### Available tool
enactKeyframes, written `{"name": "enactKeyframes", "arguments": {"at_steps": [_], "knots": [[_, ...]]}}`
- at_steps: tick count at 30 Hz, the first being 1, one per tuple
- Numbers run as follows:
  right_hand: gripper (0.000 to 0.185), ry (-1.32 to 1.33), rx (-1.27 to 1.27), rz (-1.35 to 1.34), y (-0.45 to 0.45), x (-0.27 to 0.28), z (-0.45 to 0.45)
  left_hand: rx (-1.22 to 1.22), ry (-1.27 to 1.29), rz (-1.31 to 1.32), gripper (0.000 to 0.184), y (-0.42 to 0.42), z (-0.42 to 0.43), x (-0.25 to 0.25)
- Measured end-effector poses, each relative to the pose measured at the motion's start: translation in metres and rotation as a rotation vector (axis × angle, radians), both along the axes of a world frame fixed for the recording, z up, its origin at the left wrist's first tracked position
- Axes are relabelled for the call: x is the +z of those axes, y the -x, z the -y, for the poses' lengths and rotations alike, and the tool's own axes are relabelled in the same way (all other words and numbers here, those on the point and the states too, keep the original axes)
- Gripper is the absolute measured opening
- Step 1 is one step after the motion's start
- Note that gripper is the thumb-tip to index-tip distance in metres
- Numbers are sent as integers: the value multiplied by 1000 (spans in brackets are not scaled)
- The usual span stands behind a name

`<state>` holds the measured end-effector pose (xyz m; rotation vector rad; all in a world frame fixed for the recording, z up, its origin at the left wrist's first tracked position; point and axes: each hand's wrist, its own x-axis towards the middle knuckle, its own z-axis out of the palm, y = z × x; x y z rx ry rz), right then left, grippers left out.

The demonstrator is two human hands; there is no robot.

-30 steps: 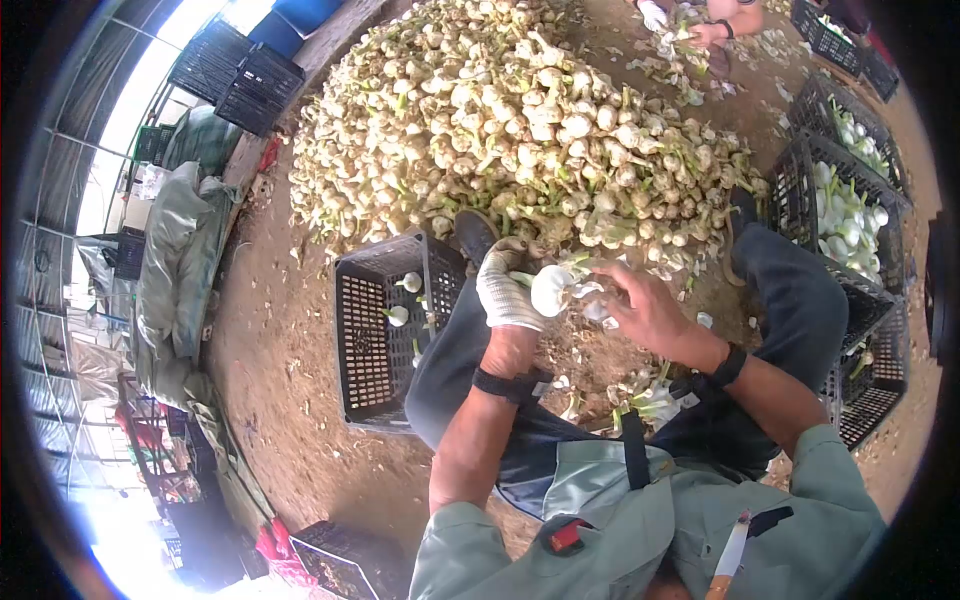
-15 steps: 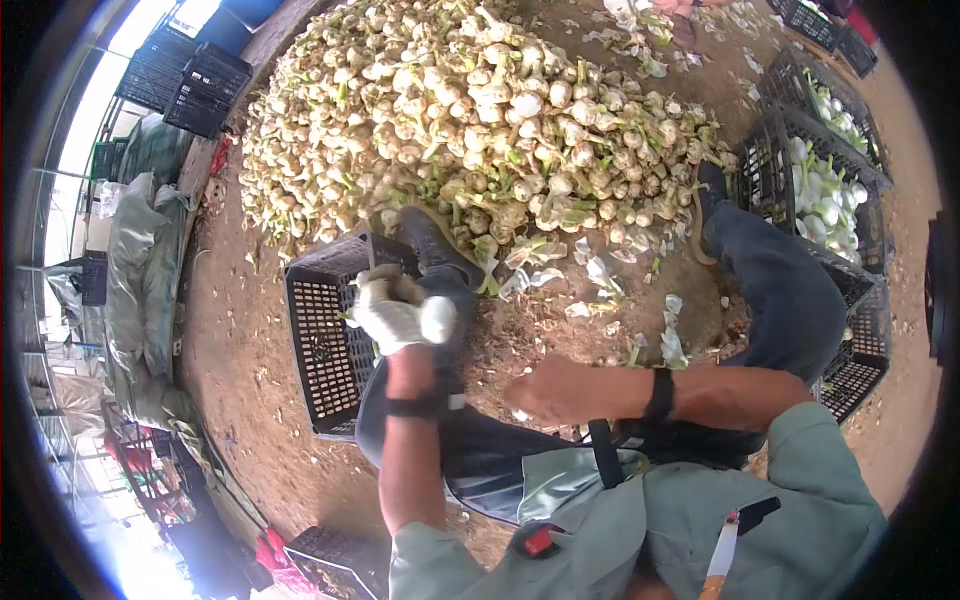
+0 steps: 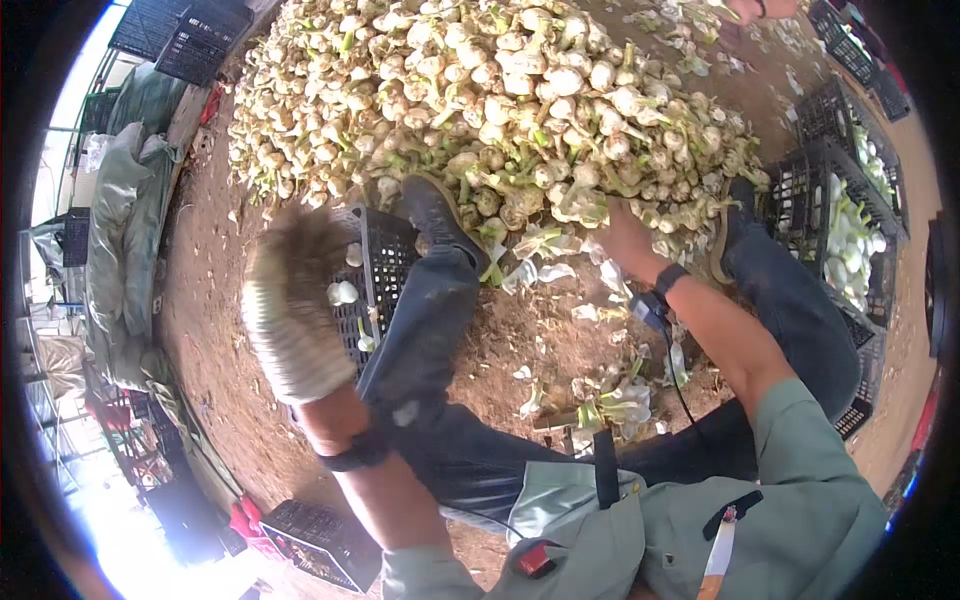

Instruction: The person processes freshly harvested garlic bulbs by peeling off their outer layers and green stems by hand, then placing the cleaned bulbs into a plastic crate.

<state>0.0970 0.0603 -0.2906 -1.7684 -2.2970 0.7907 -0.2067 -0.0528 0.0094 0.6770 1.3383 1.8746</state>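
My left hand (image 3: 292, 310), in a striped whitish glove, is over the left side of a black plastic crate (image 3: 388, 262). Motion smears its fingers. Just right of the glove, a few smooth white bulbs (image 3: 342, 293) show against the crate. My bare right hand (image 3: 625, 243) reaches to the front edge of a big heap of pale bulbs with green stems (image 3: 500, 110), perhaps garlic or onions. A bulb with loose skin (image 3: 580, 205) is beside its fingertips, which are partly hidden, so I cannot make out a grip.
Crates of cleaned white bulbs (image 3: 850, 240) stand to my right. Peeled skins (image 3: 625, 400) litter the ground between my legs, near a small device on a cable (image 3: 650, 310). Another person's hand (image 3: 765, 10) is at the top right. A black crate (image 3: 320, 540) lies behind, lower left.
My left hand has swung left across the crate, and the white bulb seen at it before no longer shows there. My right hand has gone from near my lap forward to the heap.
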Motion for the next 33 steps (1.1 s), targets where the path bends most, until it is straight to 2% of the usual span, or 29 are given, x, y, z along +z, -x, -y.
{"name": "enactKeyframes", "arguments": {"at_steps": [3,5,6,7,8,9,10,11,13,14,16,17,19,21,23,24,26,28,31,33], "knots": [[47,-69,-73,51,2,-39,-24,-174,67,-50,35,-32,-17,-9],[36,-82,-47,10,6,-53,-31,-128,99,-89,37,-44,-15,-4],[23,-280,-26,-64,7,-62,-33,-135,114,-108,38,-44,-13,-2],[23,-267,-20,-61,7,-71,-30,-142,131,-123,39,-42,-8,-4],[26,-253,105,-46,3,-79,-27,-205,168,-223,47,-32,-1,-9],[29,-234,223,-31,-2,-75,-19,-207,181,-214,47,-34,2,-10],[22,-8,150,-20,16,-52,-8,-188,131,-166,47,-39,2,-7],[18,39,326,176,39,-13,2,-162,73,-122,47,-43,2,-5],[31,-132,589,-48,52,-33,16,-138,59,-93,46,-50,4,-4],[31,-133,593,-50,62,-45,16,-133,100,-91,46,-52,5,-3],[40,-221,575,245,79,-61,9,-139,159,-79,47,-53,4,-2],[40,-224,575,246,79,-56,13,-139,156,-79,47,-54,3,-2],[46,195,590,15,72,-35,37,-152,232,-194,47,-55,2,1],[44,249,820,-102,48,-7,69,-141,239,-183,47,-55,4,2],[52,688,1034,144,39,17,81,-206,156,23,44,-52,12,1],[54,725,899,178,30,21,80,-194,183,8,44,-54,13,2],[49,475,465,72,19,12,58,-217,169,11,43,-51,13,0],[45,-55,361,-33,23,18,19,-218,159,27,41,-54,11,4],[46,-232,381,51,54,26,-21,-186,138,55,40,-57,6,5],[50,-300,487,-71,82,29,-32,-221,142,-9,38,-51,4,5]]}}
